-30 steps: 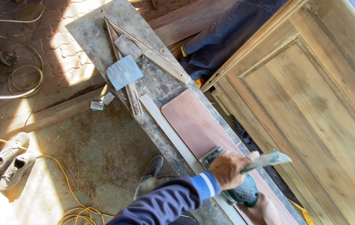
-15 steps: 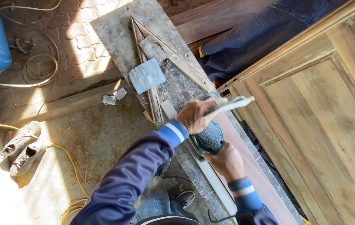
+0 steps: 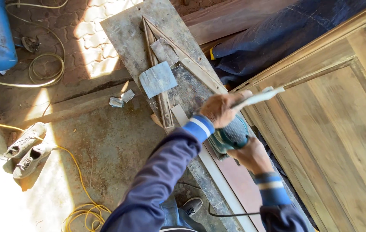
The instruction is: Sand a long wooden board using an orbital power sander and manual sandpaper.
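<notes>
Head view: I see my left hand clamped on the teal sander along with a folded paper strip, my right hand gripping its rear, atop the reddish board, whose length runs toward me along the counter.

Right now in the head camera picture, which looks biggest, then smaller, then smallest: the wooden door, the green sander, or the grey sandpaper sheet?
1. Wooden door, by far the biggest.
2. and 3. Green sander and grey sandpaper sheet look about alike; both hands partly cover the sander, so I won't rank them.
</notes>
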